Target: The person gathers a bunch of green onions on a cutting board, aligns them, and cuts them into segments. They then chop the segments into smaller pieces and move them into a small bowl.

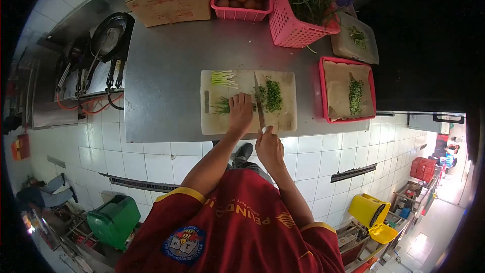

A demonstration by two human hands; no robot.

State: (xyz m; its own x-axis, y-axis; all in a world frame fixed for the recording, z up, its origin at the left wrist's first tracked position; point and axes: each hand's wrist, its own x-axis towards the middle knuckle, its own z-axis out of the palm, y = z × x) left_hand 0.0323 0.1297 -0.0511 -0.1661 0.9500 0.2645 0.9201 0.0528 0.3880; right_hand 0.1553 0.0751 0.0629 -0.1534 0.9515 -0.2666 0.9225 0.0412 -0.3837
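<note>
My left hand [240,109] is closed over a bunch of green onions [221,105], pressing it onto the white cutting board [283,124]. The leafy tips stick out to its left. My right hand [270,146] grips the handle of a kitchen knife [259,102], whose blade points away from me, just right of my left fingers. Beside the blade lies a pile of chopped green onion [274,95]. Pale green onion stalks [223,78] rest at the board's upper left.
Behind the board stand a cardboard box [169,7], a pink basket of eggs [241,12] and a pink basket of long greens [288,25]. To the right are a clear plastic container [371,50] and a paper-lined red tray [323,91] holding chopped greens. A stove with a black pan [108,35] is left.
</note>
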